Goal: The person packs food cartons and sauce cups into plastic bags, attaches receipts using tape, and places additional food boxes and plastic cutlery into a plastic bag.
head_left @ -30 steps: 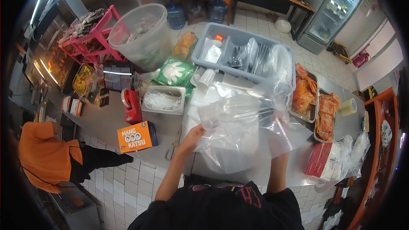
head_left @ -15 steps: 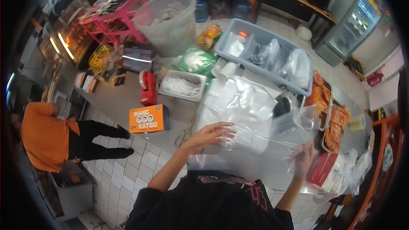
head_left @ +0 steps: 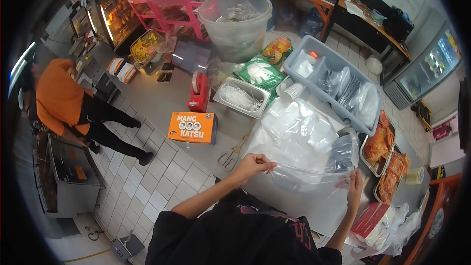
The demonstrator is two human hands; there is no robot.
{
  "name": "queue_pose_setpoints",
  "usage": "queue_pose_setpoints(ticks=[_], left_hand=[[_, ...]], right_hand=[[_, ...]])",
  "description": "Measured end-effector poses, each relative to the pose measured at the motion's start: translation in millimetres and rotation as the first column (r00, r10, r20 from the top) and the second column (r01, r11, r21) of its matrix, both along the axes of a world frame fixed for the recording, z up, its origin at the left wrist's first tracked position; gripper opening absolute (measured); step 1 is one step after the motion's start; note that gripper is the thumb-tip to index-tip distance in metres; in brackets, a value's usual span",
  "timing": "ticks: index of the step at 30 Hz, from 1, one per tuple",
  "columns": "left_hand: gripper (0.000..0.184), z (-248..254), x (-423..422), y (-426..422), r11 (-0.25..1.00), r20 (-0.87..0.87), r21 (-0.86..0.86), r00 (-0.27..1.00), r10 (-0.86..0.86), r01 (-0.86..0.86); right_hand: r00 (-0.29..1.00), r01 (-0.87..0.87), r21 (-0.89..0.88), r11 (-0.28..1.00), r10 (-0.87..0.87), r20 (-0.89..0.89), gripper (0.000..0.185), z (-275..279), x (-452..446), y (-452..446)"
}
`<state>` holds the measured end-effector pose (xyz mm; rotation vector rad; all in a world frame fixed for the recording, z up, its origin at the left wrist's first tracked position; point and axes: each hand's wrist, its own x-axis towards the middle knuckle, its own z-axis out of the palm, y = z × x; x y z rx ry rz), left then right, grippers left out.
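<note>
Between my hands stretches a clear plastic bag (head_left: 306, 179), its upper edge pulled into a narrow folded band. My left hand (head_left: 253, 165) is closed, pinching one end of that edge. At the other end, my right hand (head_left: 352, 184) is also closed on the plastic. Just beyond lies a pile of clear and white plastic bags (head_left: 299, 125) on the metal table. A pair of scissors (head_left: 228, 159) rests left of my left hand, partly blurred into the table's sheen.
A blue-grey divided bin (head_left: 333, 86) stands behind the bags. Foil-lined trays of wrapped orange food (head_left: 392, 179) sit at right. Leftward are an orange box (head_left: 193, 127), a red tape dispenser (head_left: 198, 93) and a metal pan (head_left: 241, 97). A person in orange (head_left: 61, 95) bends at far left.
My left hand has closed from spread fingers into a pinch on the bag's edge. The loose plastic is now drawn into a taut band. The view has shifted, and the person in orange bends differently.
</note>
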<state>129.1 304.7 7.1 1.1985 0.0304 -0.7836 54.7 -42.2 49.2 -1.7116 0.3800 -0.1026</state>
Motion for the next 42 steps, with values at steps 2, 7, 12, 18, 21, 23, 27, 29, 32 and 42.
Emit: queue_pose_setpoints(ticks=[2, 7, 12, 18, 21, 23, 27, 29, 32, 42], left_hand=[[0.018, -1.9, -3.1, 0.9, 0.991, 0.062, 0.128, 0.997, 0.039, -0.046], [0.022, 9.9, -15.9, -8.6, 0.98, 0.032, -0.108, 0.985, 0.17, -0.166], [0.027, 34.9, -25.5, -20.8, 0.992, -0.062, -0.127, 0.998, -0.014, 0.006], [0.028, 135.9, -18.0, 3.2, 0.953, -0.012, 0.197, 0.972, -0.233, 0.231], [0.02, 107.2, -14.3, 67.7, 0.909, 0.665, 0.394, 0.725, -0.18, -0.136], [0.036, 103.0, 0.9, 114.2, 0.786, 0.759, 0.445, 0.647, -0.077, -0.429], [0.026, 80.7, 25.1, 162.0, 0.63, 0.706, 0.38, 0.652, 0.275, -0.678], [0.021, 68.7, 22.4, 153.4, 0.532, 0.663, 0.635, 0.749, -0.004, -0.56], [0.025, 68.6, 20.3, 92.8, 0.669, 0.899, 0.323, 0.437, 0.003, -0.669], [0.061, 22.1, -1.3, 36.4, 0.394, 0.669, 0.704, 0.365, -0.648, -0.591]], right_hand=[[1.0, -0.01, -0.292, 0.956, 0.005, -0.017, 0.017, -17.3, 8.1, -6.0], [0.994, 0.031, -0.694, 0.719, 0.053, 0.099, 0.02, 20.8, 29.0, 79.7], [0.874, -0.485, -0.211, 0.849, 0.477, -0.09, 0.024, -1.9, 16.1, 167.5], [0.685, -0.712, -0.244, 0.659, 0.727, -0.035, 0.022, 58.3, 33.7, 143.4], [0.8, -0.043, -0.708, 0.705, 0.449, 0.398, 0.02, 95.4, 24.9, 76.3], [0.814, 0.321, -0.752, 0.576, 0.239, 0.53, 0.025, 101.2, 17.7, 25.7], [0.932, 0.259, -0.508, 0.822, -0.075, 0.353, 0.024, 120.6, -3.2, 2.7], [0.976, -0.066, -0.287, 0.956, 0.122, 0.182, 0.025, 125.6, 0.8, 23.9], [0.984, -0.138, -0.471, 0.871, 0.176, 0.036, 0.023, 95.5, 23.3, 44.6], [0.951, 0.047, -0.921, 0.388, 0.263, 0.159, 0.052, -8.1, 24.3, 65.6]])
